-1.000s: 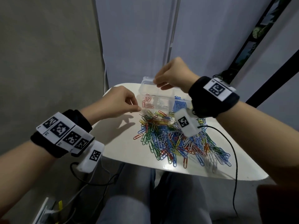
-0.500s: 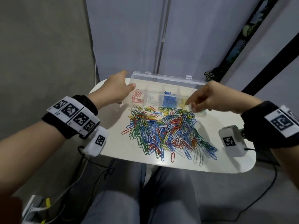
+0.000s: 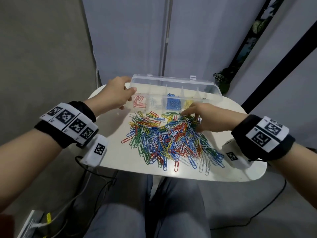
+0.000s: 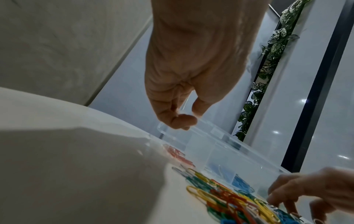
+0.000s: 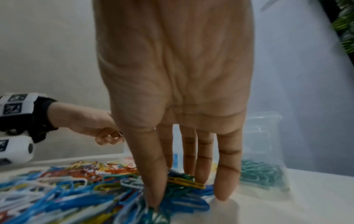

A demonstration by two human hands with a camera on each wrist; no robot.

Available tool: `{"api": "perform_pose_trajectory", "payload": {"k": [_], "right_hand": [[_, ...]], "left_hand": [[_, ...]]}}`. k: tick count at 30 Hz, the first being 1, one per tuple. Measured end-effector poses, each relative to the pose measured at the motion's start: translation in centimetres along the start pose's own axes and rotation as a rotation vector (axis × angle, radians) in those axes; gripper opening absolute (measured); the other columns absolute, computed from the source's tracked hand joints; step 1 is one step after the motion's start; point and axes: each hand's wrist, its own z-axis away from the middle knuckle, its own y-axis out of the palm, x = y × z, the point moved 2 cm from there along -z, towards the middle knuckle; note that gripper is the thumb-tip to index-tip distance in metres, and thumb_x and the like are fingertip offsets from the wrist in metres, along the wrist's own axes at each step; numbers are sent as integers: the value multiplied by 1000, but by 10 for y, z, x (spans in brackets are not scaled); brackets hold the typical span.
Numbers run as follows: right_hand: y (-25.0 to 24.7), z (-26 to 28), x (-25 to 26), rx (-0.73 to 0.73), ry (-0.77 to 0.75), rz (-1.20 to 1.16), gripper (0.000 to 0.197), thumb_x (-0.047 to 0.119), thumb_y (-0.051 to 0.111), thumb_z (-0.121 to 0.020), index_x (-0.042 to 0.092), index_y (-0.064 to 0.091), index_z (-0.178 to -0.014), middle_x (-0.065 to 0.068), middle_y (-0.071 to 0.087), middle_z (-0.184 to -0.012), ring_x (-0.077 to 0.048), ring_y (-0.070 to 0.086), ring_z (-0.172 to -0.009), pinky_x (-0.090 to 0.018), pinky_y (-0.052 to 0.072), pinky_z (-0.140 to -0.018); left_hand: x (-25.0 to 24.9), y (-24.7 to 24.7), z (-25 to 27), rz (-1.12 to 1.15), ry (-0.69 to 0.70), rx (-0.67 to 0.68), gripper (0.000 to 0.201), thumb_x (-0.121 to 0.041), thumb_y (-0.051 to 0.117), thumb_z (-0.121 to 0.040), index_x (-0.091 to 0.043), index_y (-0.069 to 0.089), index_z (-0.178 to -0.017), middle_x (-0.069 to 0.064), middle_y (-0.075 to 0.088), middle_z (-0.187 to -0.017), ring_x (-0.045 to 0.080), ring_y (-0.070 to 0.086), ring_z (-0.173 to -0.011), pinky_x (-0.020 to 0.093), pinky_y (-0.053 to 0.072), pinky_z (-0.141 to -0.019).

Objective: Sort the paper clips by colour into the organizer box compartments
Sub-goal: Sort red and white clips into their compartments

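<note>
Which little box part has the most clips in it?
The blue compartment, in the middle of the organizer box. Its blue heap is thicker than the few red clips at the left end.

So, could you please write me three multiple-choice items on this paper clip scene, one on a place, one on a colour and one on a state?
1. Where does the left hand rest?
A. at the left end of the organizer box
B. on the loose pile
C. under the table

2. What colour are the clips in the box's leftmost compartment?
A. blue
B. red
C. green

3. How is the organizer box's lid?
A. shut flat
B. taken off and lying on the floor
C. open, standing up behind the compartments

Answers:
1 A: its fingers hold the box's left end.
2 B: the red clips lie at the left end, with the blue clips further right.
3 C: the clear lid rises behind the compartments while the right hand reaches into the loose pile.
</note>
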Motion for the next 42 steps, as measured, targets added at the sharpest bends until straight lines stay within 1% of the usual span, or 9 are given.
{"api": "perform_pose_trajectory", "payload": {"k": [6,9,15,29,32,35,37,40,42], "right_hand": [[3,-4,-2,-125,56,-63,22,4,75,-75,8,72,-96,-3,64,-81,-19,57,-71,-22,41,-62],[3,-4,-3,-142,123,-257,13,-1,75,-76,4,74,-88,-10,70,-73,-13,61,-52,-25,54,-58],[-7,4,-5,-151,254,-856,14,-12,74,-74,-4,74,-86,-13,70,-64,-17,65,-50,-26,59,-57],[-7,7,4,-106,280,-1244,16,-17,66,-76,-11,68,-90,-16,71,-70,-20,69,-58,-25,59,-56],[-6,7,9,-81,275,-1307,18,-18,64,-76,-13,67,-93,-19,71,-74,-23,69,-59,-25,59,-56],[-3,5,19,-48,255,-1370,18,-18,64,-76,-13,67,-93,-22,70,-77,-25,70,-62,-26,59,-57],[0,2,26,-39,254,-1392,19,-17,64,-76,-12,68,-94,-22,70,-78,-27,71,-65,-26,59,-56],[3,-4,38,-32,260,-1437,19,-18,63,-77,-12,67,-95,-21,70,-77,-27,71,-65,-26,58,-55],[4,-6,45,-26,241,-1449,17,-17,63,-77,-10,68,-91,-19,71,-75,-26,71,-65,-25,59,-55]], "left_hand": [[1,0,-1,15,-13,-20,36,-19,48,-100,-16,50,-136,10,64,-81,15,53,-57,28,45,-48],[2,0,-1,12,-20,-20,37,-17,47,-100,-16,48,-137,10,65,-82,16,53,-59,28,46,-49],[4,-3,1,4,-22,-11,40,-18,47,-100,-16,45,-139,12,65,-85,19,54,-61,30,47,-52],[3,-7,5,-47,-32,-3,41,-16,49,-97,-17,47,-138,8,64,-87,22,56,-67,30,49,-56],[-1,-13,8,-281,99,-173,43,-20,56,-92,-14,49,-135,6,57,-106,25,54,-94,34,44,-83],[-22,-14,21,-193,381,-343,22,-19,64,-88,-13,65,-110,-2,58,-95,11,47,-74,30,42,-77],[-37,-6,31,-38,426,-188,8,-16,68,-87,-13,71,-93,-6,64,-80,5,52,-63,26,45,-68],[-48,13,43,57,324,149,6,-14,71,-86,-9,74,-86,1,71,-74,7,61,-64,21,48,-64],[-46,23,46,46,296,222,7,-14,73,-84,-7,76,-86,5,73,-75,5,63,-65,21,49,-65]]}}
